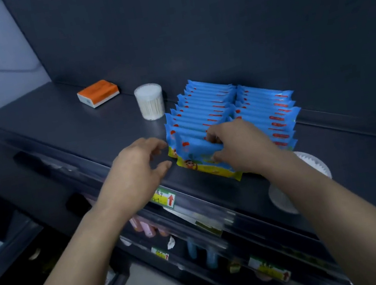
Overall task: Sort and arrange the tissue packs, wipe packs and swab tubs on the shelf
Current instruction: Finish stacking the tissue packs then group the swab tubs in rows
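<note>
Our two forearms reach up from below toward the shelf point(54, 120). Our right hand point(240, 146) pinches the front wipe pack point(195, 149), with the fingers curled over its top edge and the thumb on its front face. Our left hand point(134, 171) holds nothing. Its fingers are loosely bent and spread, just beside the left end of the same pack, and we cannot tell if a fingertip touches it. Behind this pack the other wipe packs point(212, 103) stand on edge in two rows, side by side, going toward the back wall. We judge such a pack to be light and soft, with smooth film that may slip. It is safer to take it along the top seam or by both short ends, and a push could tip the standing row. One swab tub point(149, 101) stands upright just left of the rows, near them but apart. It looks stiff and light, easy to hold around its wall. A second swab tub point(315, 163) seems to lie on its side at the right, partly hidden by our right forearm. An orange and white tissue pack point(98, 93) lies flat at the back left, well apart. The packs show blue and yellow print with a small cartoon figure, but we can read no word. The price label point(165, 198) has a red arrow pointing up, and its handwriting is too blurred to read.
</note>
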